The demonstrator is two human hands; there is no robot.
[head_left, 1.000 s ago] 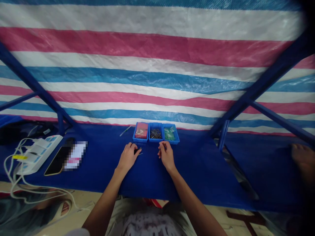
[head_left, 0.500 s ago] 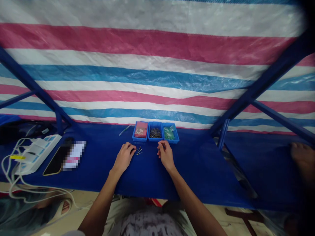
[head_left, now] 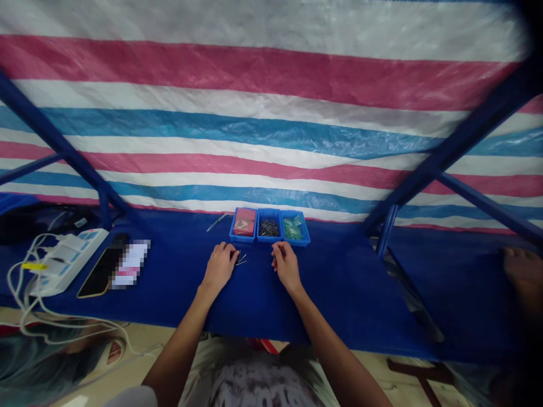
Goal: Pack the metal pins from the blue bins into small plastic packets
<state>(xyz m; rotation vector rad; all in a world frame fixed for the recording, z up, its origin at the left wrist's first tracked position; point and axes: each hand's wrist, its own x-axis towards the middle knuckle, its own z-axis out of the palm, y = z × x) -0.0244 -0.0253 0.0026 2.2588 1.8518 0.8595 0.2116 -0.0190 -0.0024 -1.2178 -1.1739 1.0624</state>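
Several thin metal pins, like nails or screws [head_left: 241, 261], lie on the blue tabletop. My left hand [head_left: 220, 264] rests beside them, its fingers bent and its thumb and fingertips at their left end; whether it grips one is hidden. Across the gap, my right hand [head_left: 287, 265] is closed, thumb against curled fingers, and anything inside is too small to make out. Just beyond stand three blue bins: a left bin [head_left: 242, 239] with red packets, a middle bin [head_left: 270, 239] with loose metal pins, and a right bin [head_left: 297, 243] with small green-tinted clear bags.
A pen-like stick [head_left: 216, 223] lies left of the bins. Farther left are a phone [head_left: 102, 270], a blurred paper [head_left: 132, 263] and a white power strip [head_left: 70, 265] with tangled cables. Blue frame bars slope on both sides; striped sheeting [head_left: 271, 130] hangs behind. Another person's limb shows at far right.
My left hand has shifted slightly right and closer over the loose pins, covering part of them. My right hand has hardly moved. The camera view has shifted a little.
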